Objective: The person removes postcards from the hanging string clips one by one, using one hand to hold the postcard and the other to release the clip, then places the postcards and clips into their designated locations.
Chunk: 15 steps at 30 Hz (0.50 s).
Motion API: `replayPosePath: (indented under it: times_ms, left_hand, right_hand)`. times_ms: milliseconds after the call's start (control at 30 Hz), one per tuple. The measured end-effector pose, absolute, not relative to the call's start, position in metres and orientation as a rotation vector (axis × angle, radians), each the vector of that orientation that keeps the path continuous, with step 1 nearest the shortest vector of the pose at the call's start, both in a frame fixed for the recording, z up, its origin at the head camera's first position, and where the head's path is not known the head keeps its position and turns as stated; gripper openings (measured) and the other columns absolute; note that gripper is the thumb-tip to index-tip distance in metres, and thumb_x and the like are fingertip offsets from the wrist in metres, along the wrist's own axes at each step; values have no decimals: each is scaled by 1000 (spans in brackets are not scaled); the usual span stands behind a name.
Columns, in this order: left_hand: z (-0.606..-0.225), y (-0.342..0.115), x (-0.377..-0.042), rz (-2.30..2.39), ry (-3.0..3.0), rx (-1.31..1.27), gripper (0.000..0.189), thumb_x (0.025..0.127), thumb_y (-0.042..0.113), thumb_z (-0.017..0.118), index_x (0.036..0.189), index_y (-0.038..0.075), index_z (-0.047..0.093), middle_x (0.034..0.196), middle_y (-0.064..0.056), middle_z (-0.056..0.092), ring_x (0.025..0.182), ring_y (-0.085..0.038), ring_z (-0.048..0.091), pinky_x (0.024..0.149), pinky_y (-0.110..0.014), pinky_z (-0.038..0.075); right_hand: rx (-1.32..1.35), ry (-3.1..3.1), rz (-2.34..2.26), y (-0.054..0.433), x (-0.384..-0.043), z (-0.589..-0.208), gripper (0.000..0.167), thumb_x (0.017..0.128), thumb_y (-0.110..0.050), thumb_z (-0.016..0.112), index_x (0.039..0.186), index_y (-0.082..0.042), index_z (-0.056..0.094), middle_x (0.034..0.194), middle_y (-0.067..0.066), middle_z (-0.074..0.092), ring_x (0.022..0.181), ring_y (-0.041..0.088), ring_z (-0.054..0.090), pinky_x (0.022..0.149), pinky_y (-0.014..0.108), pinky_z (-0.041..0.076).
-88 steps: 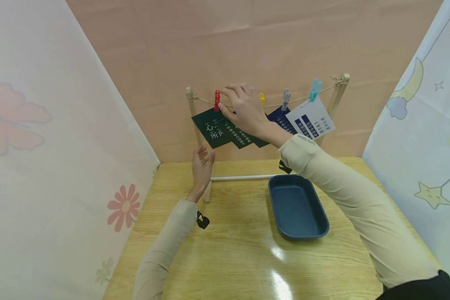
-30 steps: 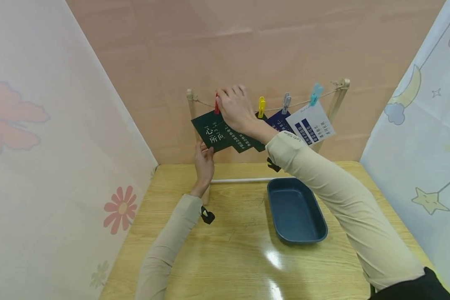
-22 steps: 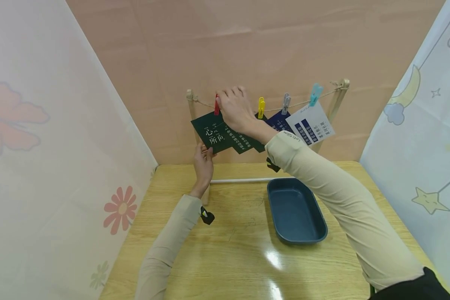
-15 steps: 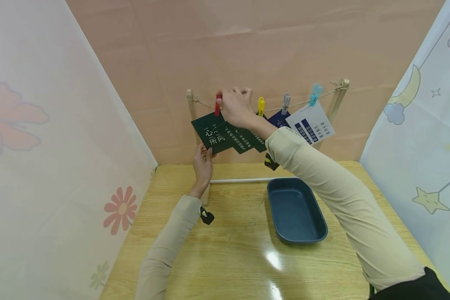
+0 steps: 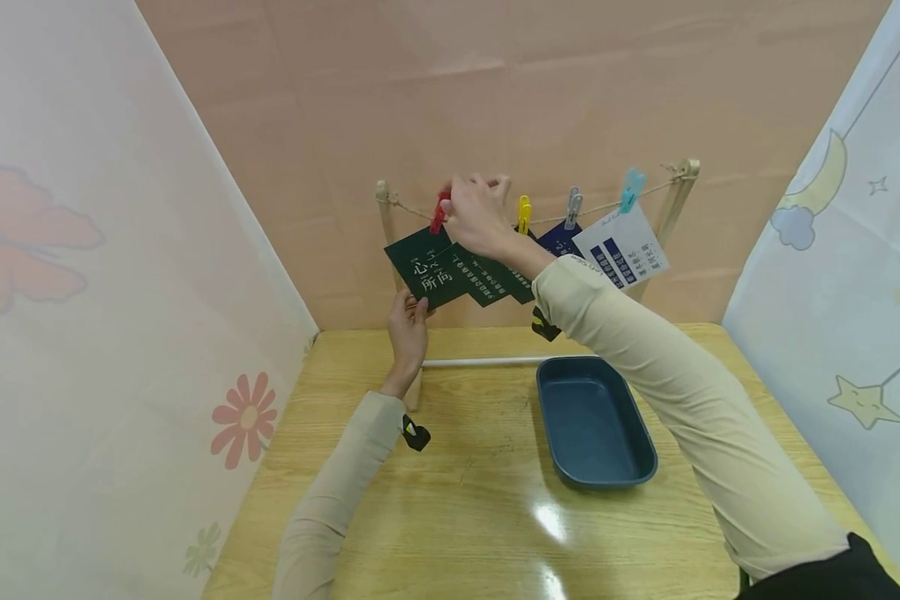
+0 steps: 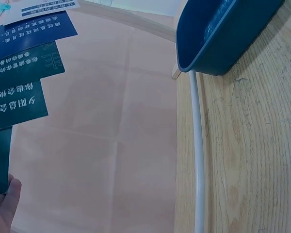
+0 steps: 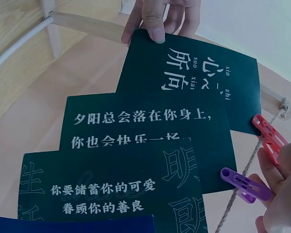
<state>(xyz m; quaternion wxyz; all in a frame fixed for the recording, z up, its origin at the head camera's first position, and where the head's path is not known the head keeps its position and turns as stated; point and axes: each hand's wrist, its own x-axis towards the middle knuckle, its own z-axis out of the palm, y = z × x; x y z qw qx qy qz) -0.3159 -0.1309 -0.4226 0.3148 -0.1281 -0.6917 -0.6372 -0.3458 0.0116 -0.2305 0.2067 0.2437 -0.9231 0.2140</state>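
Green, navy and white cards hang pegged along a string. At the left end, my left hand (image 5: 407, 342) pinches the lower corner of a dark green card (image 7: 189, 77), thumb on its front in the right wrist view. My right hand (image 5: 480, 218) grips the red clothespin (image 5: 438, 213) at that card's upper corner. In the right wrist view, the tip of the red clothespin (image 7: 267, 138) lies at the card's edge by the string. A purple clothespin (image 7: 245, 184) clips the second green card (image 7: 145, 116); in the head view my right hand hides it.
Yellow (image 5: 524, 215), grey (image 5: 573, 208) and light blue (image 5: 632, 190) clothespins sit farther right on the string, tied between wooden posts (image 5: 678, 196). A blue tray (image 5: 596, 421) stands on the wooden table (image 5: 480, 483) under my right forearm. A white rod (image 5: 487, 362) runs low behind it.
My left hand has risen from below the green card and now pinches its corner. My right hand has closed on the red clothespin, which now tilts to the right.
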Motion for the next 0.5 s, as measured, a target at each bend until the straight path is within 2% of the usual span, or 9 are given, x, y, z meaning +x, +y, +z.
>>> replayPosePath:
  times_ms: [267, 500]
  left_hand:
    - [-395, -125, -290, -1649, -1823, -390, 19, 97, -14, 52, 115, -20, 51, 100, -38, 56, 89, -52, 63, 80, -54, 57]
    - [-393, -127, -289, -1647, -1811, -433, 18, 96, -15, 51, 113, -22, 50, 100, -40, 55, 89, -54, 62, 80, -59, 55]
  right_hand:
    - [654, -2527, 599, 14, -346, -230, 23, 106, -16, 45, 117, -3, 60, 116, 9, 64, 112, 29, 49, 99, 51, 14]
    - [620, -2506, 599, 17, -344, -226, 22, 105, -14, 47, 118, -3, 59, 115, 11, 64, 112, 29, 49, 100, 53, 17]
